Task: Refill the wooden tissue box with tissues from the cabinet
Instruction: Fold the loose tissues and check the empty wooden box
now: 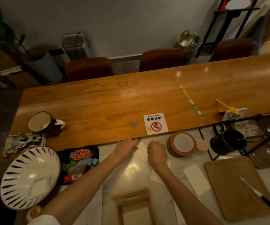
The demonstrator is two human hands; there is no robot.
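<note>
Two bare hands reach forward over the pale counter (pixel 131 172), palms down. The left hand (pixel 125 147) lies flat with its fingers against the edge of the wooden bar top (pixel 98 101); the right hand (pixel 157 151) is curled, knuckles up, and both rest on a white tissue (pixel 142 151). Whether the right fingers pinch the sheet cannot be told. The wooden tissue box (pixel 133 207) sits near the bottom edge, between the forearms, open, partly cut off. Bare counter lies between the black tray (pixel 79 161) and the cutting board (pixel 235 187). More white sheets (pixel 196 181) lie beside the right forearm.
</note>
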